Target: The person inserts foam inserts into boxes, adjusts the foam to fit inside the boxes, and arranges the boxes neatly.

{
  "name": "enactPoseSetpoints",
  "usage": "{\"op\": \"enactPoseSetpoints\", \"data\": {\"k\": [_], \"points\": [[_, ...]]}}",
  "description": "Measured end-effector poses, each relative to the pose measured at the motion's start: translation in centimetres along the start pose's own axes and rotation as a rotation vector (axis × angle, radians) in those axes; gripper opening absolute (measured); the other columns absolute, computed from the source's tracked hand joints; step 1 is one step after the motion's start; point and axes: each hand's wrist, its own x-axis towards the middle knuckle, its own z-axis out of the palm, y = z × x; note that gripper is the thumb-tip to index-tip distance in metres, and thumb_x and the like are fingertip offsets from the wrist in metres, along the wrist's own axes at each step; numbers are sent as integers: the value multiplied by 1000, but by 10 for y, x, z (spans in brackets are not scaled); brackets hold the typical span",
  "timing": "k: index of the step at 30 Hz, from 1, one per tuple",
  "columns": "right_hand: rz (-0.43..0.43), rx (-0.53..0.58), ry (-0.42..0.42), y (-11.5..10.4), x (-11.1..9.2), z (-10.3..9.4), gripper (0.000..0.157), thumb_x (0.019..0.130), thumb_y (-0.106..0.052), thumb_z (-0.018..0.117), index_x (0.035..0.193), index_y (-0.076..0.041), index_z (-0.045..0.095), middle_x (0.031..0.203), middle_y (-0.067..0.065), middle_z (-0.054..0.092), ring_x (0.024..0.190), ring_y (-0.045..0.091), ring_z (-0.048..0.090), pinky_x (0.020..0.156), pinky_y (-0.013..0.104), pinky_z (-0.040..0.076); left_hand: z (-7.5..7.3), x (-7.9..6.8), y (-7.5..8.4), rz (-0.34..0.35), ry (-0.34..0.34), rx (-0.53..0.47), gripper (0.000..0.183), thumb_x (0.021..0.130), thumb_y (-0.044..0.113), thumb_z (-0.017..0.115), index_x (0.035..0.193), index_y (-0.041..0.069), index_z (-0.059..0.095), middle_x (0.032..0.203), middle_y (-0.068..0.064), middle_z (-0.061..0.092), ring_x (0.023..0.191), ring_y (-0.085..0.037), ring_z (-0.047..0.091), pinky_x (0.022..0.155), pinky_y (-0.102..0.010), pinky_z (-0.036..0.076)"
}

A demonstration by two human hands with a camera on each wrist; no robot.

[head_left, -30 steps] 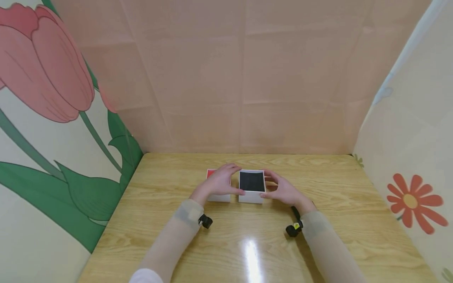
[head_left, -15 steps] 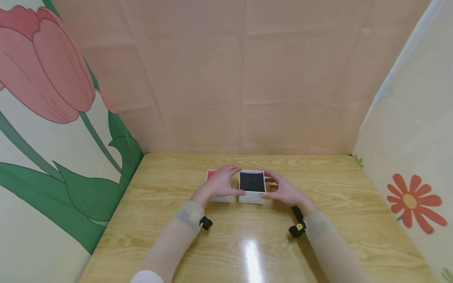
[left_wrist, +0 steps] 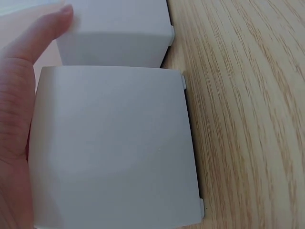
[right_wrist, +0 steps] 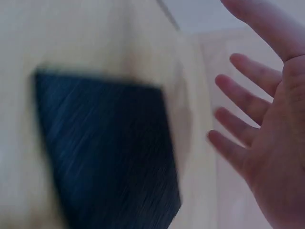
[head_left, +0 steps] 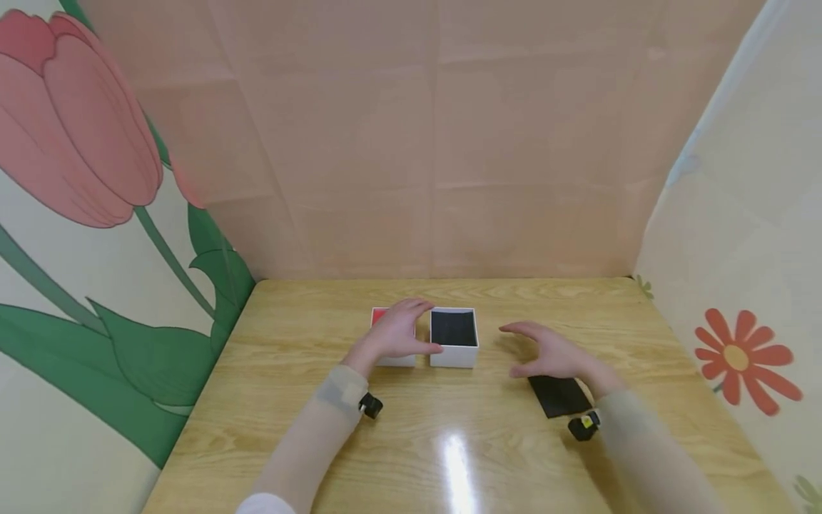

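Observation:
A white open-topped box (head_left: 452,356) with a black inside stands on the table. My left hand (head_left: 393,335) holds its left side, thumb at the front corner and fingertips at the back one. Left of it, a second white box (head_left: 398,361) with a red inside lies partly hidden beneath that hand; its plain white wall (left_wrist: 114,148) fills the left wrist view. My right hand (head_left: 551,355) is off to the right, fingers spread and holding nothing. A flat black square (head_left: 557,397) lies under its wrist, blurred in the right wrist view.
The wooden table (head_left: 334,442) carries a bright light reflection near its front middle. A plain pinkish backdrop (head_left: 424,143) rises behind it, with flower-printed sheets (head_left: 681,235) at the sides.
My right hand has let go of the black-lined box and moved right, bringing the flat black square into fuller view. My left hand has stayed at the box.

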Motion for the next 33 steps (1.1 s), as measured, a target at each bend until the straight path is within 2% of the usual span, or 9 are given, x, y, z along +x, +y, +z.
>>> {"op": "enactPoseSetpoints", "data": {"k": [3,6,14,18,23,26,33], "points": [[20,-54,2,5,-18,-4,83,80,-38,96,149,-11,60,151,15,58,140,45,50,113,70,38,-1,0,0,-7,-6,7,100,86,69,78,161,9,48,164,-7,48,154,-30,38,128,-48,29],[2,-94,-2,9,-35,-8,82,75,-39,99,144,-11,64,145,14,62,135,44,54,108,70,42,-1,-1,1,-7,-8,8,100,87,70,77,161,9,48,164,-7,48,154,-30,39,127,-47,30],[24,-183,-26,16,-72,-19,94,66,-49,102,143,-9,65,142,14,63,132,48,53,104,71,43,-3,-2,2,-17,-11,-9,100,86,68,79,161,10,48,164,-7,47,154,-31,40,127,-48,31],[38,-203,-21,17,-78,-18,100,61,-50,104,144,-10,64,142,14,63,131,46,54,103,69,45,-2,-2,0,-27,-10,-3,100,86,71,77,162,12,47,165,-6,47,154,-30,39,127,-49,31],[78,-204,-57,20,-84,-15,105,58,-51,104,146,-13,62,146,19,57,132,47,53,99,66,49,0,-1,1,-34,-13,-1,101,86,71,77,162,13,47,165,-5,47,154,-29,39,127,-48,30],[71,-204,-55,22,-85,-12,105,57,-48,105,147,-13,62,147,22,55,132,49,52,96,64,51,1,0,2,-33,-14,5,101,86,71,77,162,13,47,164,-5,47,154,-29,39,127,-48,30],[48,-226,-33,29,-86,-10,102,57,-48,106,144,-17,65,147,17,56,132,47,51,97,64,50,2,3,2,-27,-7,24,100,86,70,78,161,12,48,164,-6,48,153,-29,40,127,-48,30]]}}
